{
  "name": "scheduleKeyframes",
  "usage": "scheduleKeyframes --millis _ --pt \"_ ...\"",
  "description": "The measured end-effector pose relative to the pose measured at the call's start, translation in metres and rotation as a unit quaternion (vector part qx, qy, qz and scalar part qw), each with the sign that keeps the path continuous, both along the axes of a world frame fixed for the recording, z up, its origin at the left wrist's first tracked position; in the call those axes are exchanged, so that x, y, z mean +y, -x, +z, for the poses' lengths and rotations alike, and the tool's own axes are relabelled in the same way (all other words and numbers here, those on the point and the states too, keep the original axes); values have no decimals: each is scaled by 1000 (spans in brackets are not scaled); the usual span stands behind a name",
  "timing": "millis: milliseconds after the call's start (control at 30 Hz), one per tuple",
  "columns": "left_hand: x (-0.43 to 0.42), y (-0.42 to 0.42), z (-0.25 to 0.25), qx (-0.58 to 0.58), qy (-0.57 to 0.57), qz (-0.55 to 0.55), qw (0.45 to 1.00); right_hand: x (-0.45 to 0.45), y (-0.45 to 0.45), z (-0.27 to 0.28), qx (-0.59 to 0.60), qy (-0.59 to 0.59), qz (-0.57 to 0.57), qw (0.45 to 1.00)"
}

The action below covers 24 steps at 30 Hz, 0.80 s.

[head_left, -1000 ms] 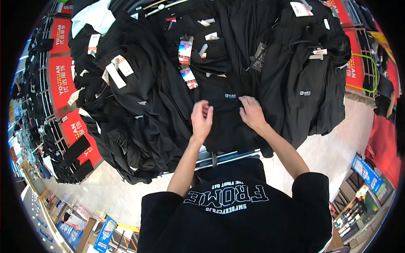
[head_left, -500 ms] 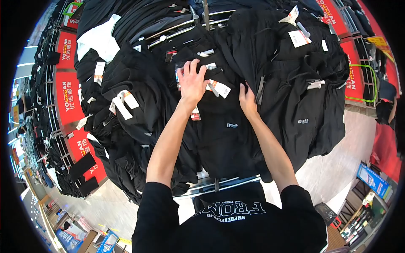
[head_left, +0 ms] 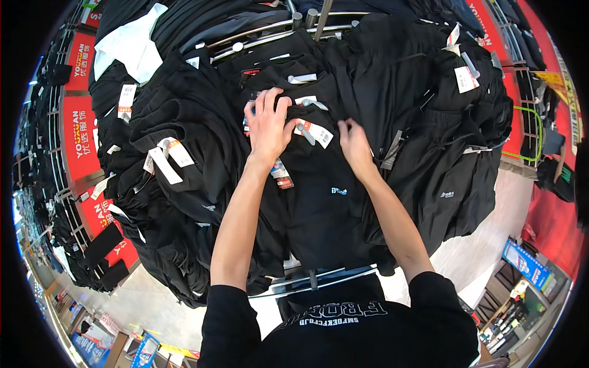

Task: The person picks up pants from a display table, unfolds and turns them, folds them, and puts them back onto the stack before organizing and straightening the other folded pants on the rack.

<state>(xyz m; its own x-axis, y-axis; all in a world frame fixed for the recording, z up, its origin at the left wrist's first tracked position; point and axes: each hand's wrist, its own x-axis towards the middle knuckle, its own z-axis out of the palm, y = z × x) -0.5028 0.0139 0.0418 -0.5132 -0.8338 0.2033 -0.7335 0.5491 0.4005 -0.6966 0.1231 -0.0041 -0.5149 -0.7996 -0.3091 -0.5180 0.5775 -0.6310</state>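
Observation:
Black trousers [head_left: 319,214] with a small white logo hang at the middle of the rack, a white price tag [head_left: 319,135] at their waistband. My left hand [head_left: 269,126] rests at the left of that waistband, fingers spread and bent over the cloth, its thumb near the grey clip of the tag. On the right edge of the same waistband is my right hand [head_left: 354,142], its fingers curled together; what they hold, if anything, is too small to make out. A red and blue label [head_left: 281,174] hangs below my left wrist.
More black trousers with tags [head_left: 165,161] hang on the left, and others [head_left: 442,165] on the right. A white cloth [head_left: 130,44] lies at the upper left. Metal rails [head_left: 264,38] run behind, and a lower rail [head_left: 313,281] crosses near my body.
Over the last second both hands have moved from the lower trousers up to the waistband. Since half a second ago, my right hand's fingers have curled at the waistband's right edge.

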Motion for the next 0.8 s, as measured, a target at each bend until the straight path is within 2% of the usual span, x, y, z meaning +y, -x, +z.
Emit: scheduleKeyframes --millis 100,167,233,300,433,500,800 --pt "-1 -7 -3 30 -2 -12 999 -39 23 -6 76 193 -27 978" --pt "-1 -13 -8 35 -6 -9 999 -48 30 9 36 126 -76 988" --pt "-2 -18 -14 62 1 -9 998 -45 30 -2 -1 137 -80 987" --pt "-8 -23 -17 71 -9 -15 997 -42 30 -7 75 93 27 992" --pt "-13 -23 -22 98 -4 -26 995 -45 31 -38 106 22 99 989" --pt "-15 -24 -25 103 -6 -28 994 -52 35 -48 214 36 144 966" --pt "-41 -26 -25 111 -36 -53 992 -94 34 -48 159 34 101 981"
